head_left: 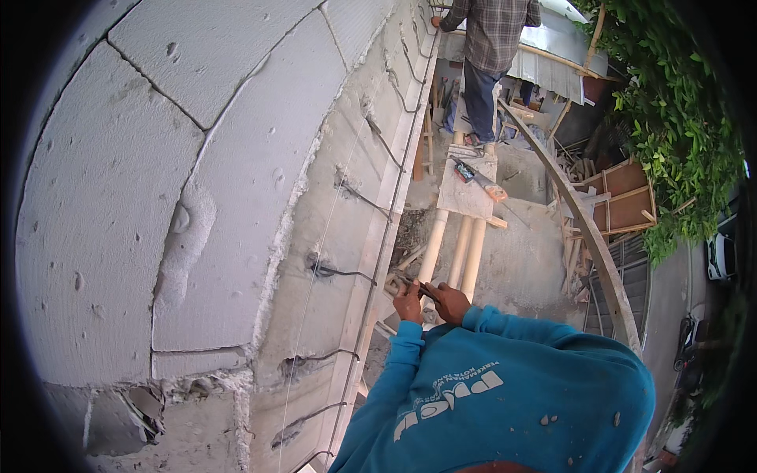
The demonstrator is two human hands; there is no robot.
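A dusty, pale wooden board [457, 199] lies over round tan poles [434, 246] above the middle of the frame, bearing a handsaw with an orange-tan handle [495, 191] and a small blue-and-black item [463, 172]. Below that, right of centre, the left hand [408, 306] and the right hand [452, 304] come close together, fingers curled in, both gripping a slim dark object [426, 290]. It sits between them, right of the bent dark metal rods [347, 273] jutting from the rough grey wall [325, 225]. Fingers cover much of it; I can't make out its kind. At the top edge, a person in a grey checked shirt [495, 35] is cut off around the shoulders.
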